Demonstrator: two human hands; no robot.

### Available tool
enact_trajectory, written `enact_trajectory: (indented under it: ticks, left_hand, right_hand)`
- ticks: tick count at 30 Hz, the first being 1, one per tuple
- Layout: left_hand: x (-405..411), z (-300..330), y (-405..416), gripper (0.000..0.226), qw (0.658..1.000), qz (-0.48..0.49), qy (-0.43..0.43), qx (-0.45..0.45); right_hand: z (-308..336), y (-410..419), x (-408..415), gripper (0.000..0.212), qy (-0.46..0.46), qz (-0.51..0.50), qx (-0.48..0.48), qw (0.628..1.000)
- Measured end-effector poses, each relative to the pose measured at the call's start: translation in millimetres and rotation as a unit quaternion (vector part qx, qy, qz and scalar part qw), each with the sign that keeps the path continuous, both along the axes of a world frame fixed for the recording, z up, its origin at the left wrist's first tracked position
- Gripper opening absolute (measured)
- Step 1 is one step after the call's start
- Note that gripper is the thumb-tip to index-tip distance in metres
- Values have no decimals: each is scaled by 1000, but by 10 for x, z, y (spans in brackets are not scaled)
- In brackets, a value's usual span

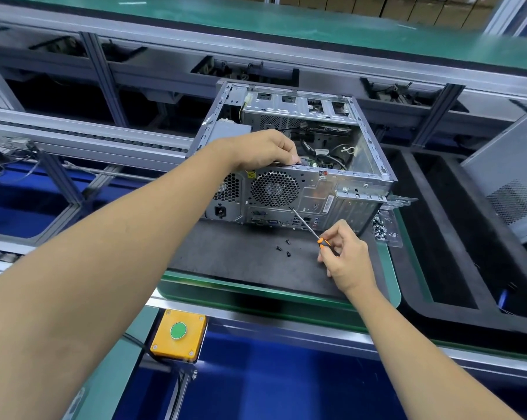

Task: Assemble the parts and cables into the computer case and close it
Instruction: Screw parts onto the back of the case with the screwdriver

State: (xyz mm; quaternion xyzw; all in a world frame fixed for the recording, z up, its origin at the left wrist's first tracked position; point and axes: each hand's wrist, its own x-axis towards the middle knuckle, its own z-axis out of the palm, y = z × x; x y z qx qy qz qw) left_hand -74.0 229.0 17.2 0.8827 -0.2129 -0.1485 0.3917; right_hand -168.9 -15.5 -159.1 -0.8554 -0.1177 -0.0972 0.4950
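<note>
An open grey computer case (359, 165) lies on a dark mat (241, 262), its rear panel with the round fan grille (274, 189) facing me. Cables and a board show inside. My left hand (265, 150) grips the top edge of the rear panel above the fan grille. My right hand (344, 253) holds an orange-and-black screwdriver (309, 228); its tip touches the rear panel just below and right of the grille. Three small black screws (285, 247) lie on the mat in front of the case.
A clear bag of screws (383, 228) lies at the case's right. A grey side panel (511, 177) leans at the far right above black foam trays (438, 237). A yellow box with a green button (179, 331) sits at the bench's front edge. Conveyor rails run behind.
</note>
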Motion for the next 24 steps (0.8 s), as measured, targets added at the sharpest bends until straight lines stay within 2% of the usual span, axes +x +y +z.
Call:
enact_trajectory:
  ticks: [24]
  left_hand:
    - [54,-39,6,27,999,-31,6,-1]
  right_hand:
    - [49,23,-21,13,-2,-16,-23,1000]
